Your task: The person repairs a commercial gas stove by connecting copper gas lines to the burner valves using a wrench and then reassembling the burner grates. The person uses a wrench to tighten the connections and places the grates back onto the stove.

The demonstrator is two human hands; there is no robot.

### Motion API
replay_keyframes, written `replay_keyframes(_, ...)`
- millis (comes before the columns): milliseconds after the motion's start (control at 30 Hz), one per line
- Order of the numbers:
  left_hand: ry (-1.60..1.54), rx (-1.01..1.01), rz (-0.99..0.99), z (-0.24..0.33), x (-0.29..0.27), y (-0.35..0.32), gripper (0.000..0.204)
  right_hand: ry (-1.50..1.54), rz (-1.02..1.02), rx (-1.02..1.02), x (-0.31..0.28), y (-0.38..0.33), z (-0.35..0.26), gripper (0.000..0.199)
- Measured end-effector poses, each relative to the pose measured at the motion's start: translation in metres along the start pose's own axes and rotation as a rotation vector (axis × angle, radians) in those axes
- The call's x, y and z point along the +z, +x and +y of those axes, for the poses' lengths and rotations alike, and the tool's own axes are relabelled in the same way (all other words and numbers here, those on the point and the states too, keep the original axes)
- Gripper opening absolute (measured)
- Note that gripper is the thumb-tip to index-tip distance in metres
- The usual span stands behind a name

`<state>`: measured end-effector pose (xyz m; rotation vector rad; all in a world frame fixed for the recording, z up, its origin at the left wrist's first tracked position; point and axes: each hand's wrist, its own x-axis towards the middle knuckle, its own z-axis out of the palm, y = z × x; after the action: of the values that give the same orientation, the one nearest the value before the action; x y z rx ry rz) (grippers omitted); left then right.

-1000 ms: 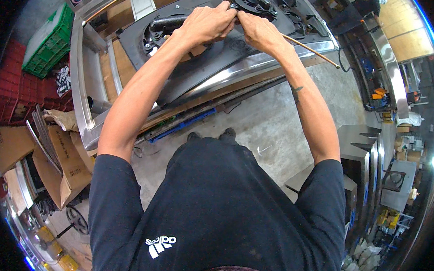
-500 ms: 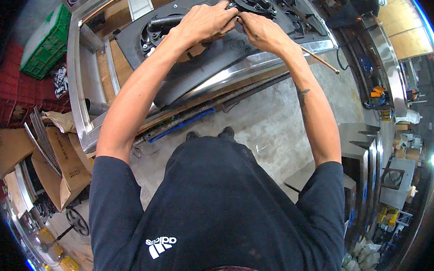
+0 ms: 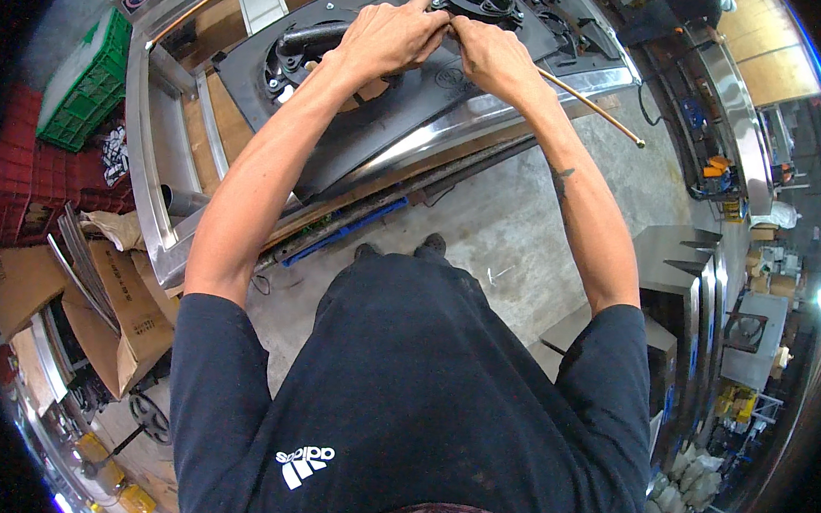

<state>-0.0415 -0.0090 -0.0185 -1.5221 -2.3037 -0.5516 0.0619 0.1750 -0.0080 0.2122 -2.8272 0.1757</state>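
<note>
My left hand [image 3: 391,40] and my right hand [image 3: 492,58] meet at the top middle, over a dark grey flat panel [image 3: 379,153] that lies across a metal frame. The fingers of both are bent and pinched together, almost touching; whatever small piece is between them is hidden. A thin copper-coloured rod [image 3: 592,107] sticks out from behind my right wrist toward the right; its other end cannot be seen. Beside my left wrist, a round opening in the panel holds a black curved part [image 3: 312,40]. Just beyond my fingers sits a black round fitting [image 3: 479,2].
The shiny metal frame [image 3: 158,197] bends round the panel's left side. Farther left are a green crate [image 3: 90,86], red crates [image 3: 57,178] and an opened cardboard box [image 3: 134,312]. Stacked sheet-metal pieces [image 3: 684,271] stand at my right. Concrete floor [image 3: 496,215] shows below the frame.
My right hand and forearm have shifted slightly left, and more of the copper-coloured rod shows. The left hand stays nearly in place, fingers still together.
</note>
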Motion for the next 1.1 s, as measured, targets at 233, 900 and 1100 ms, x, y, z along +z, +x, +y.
replay_keyframes(233,0.015,0.105,0.028,-0.011,0.008,0.005,0.024,0.108,-0.163,-0.019,-0.021,0.002,0.018,0.028)
replay_keyframes(900,-0.055,0.089,-0.076,-0.003,-0.001,0.009,0.015,-0.055,-0.001,0.098,0.006,-0.006,-0.003,0.019)
replay_keyframes(1100,-0.082,0.165,-0.048,-0.015,0.003,0.016,0.024,0.031,-0.078,0.037,-0.011,-0.004,0.001,0.025)
